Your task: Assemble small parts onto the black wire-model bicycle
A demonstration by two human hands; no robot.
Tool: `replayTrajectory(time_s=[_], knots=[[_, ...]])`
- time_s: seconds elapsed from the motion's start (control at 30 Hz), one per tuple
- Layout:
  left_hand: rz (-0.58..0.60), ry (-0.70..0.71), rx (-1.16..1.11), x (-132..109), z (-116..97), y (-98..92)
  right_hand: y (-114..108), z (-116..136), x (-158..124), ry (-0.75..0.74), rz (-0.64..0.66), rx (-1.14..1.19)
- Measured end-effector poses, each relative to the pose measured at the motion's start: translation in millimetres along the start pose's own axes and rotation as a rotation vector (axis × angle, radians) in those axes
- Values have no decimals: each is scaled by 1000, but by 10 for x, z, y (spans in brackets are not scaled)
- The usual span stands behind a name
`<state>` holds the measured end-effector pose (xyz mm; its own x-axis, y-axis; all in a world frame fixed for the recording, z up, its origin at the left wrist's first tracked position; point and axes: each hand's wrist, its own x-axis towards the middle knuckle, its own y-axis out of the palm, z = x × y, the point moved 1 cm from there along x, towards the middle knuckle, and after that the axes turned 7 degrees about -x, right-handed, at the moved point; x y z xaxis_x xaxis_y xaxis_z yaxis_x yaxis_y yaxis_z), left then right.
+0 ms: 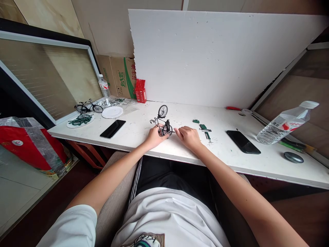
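A small black model bicycle (162,112) is tipped on the white table in front of me, one wheel pointing up and away. My left hand (155,136) is closed around its near wheel and frame. Just to the right, my right hand (189,136) is closed in a pinch on a thin dark tool (174,131), whose tip reaches toward the near wheel. Its handle is hidden in my fingers, so the kind of tool does not show. Green plastic pieces (203,127) with small dark parts lie right of my right hand.
Phones lie left (113,129) and right (243,141). A second model bicycle (88,107), a white plate (112,112) and a plate of green parts (80,120) are at the left. A water bottle (285,123) and a grey mouse (293,157) sit right. A white board (218,58) stands behind.
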<state>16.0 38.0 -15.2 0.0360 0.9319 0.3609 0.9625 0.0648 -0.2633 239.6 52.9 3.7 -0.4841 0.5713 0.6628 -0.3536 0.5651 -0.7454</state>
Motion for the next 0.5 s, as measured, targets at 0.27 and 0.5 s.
replayTrajectory(time_s=[0.27, 0.5], knots=[[-52, -16, 44, -1, -56, -20, -60, 85, -10, 15, 175, 73], [-101, -3, 43, 36, 39, -24, 30, 9, -34, -4, 143, 191]])
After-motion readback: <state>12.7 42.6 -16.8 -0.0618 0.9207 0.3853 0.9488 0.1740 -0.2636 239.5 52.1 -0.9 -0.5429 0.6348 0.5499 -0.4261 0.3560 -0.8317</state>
